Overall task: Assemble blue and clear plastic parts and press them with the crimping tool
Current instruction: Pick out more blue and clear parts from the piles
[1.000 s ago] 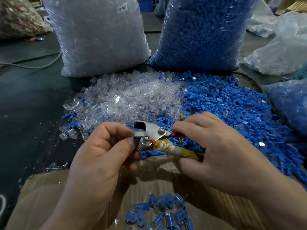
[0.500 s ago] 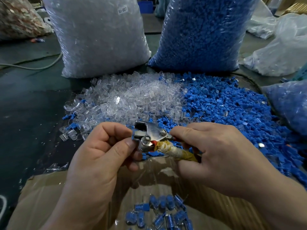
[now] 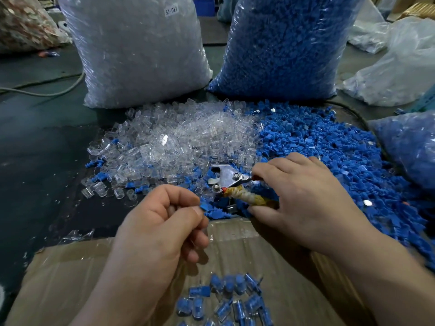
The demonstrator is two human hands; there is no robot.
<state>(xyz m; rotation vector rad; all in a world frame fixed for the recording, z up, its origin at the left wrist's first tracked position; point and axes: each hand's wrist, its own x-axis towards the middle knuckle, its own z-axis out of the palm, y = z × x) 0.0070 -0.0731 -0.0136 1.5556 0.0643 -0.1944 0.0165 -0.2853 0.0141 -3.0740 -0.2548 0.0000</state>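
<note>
Moved: left hand [image 3: 160, 229] has come off the crimping tool [image 3: 231, 182] and pulled back to the near-left; earlier its thumb and forefinger sat right at the tool's metal head. Right hand [image 3: 303, 198] and the tool have shifted a little to the right, with the same grip.
View: head camera, the only one.
Left hand: fingers curled in, thumb pressed against the forefinger. It is apart from the tool, over the far edge of the cardboard box [image 3: 58, 267].
Left hand load: a blue sliver shows at the thumb tip. Cannot tell whether it is a pinched part or the pile behind.
Right hand: fingers wrapped round the tool's handles, which are wound in yellowish tape.
Tool: held above loose blue pieces just past the box edge, metal head pointing left. Cannot tell how the jaws stand.
Clear parts pile [image 3: 176, 142]: on the dark table [image 3: 35, 149], beyond the tool, left of centre.
Blue parts pile [image 3: 329, 156]: touches the clear pile on its right and runs under and past the right hand.
Assembled pieces [image 3: 226, 300]: a small heap inside the box, near the bottom edge.
Clear bag [image 3: 138, 50]: upright behind the clear pile, with a label [image 3: 171, 11] reading SJ-017.
Blue bag [image 3: 282, 43]: upright beside it, behind the blue pile.
Second blue bag [image 3: 412, 147]: at the right edge.
Cable [image 3: 47, 90]: across the far left of the table.
</note>
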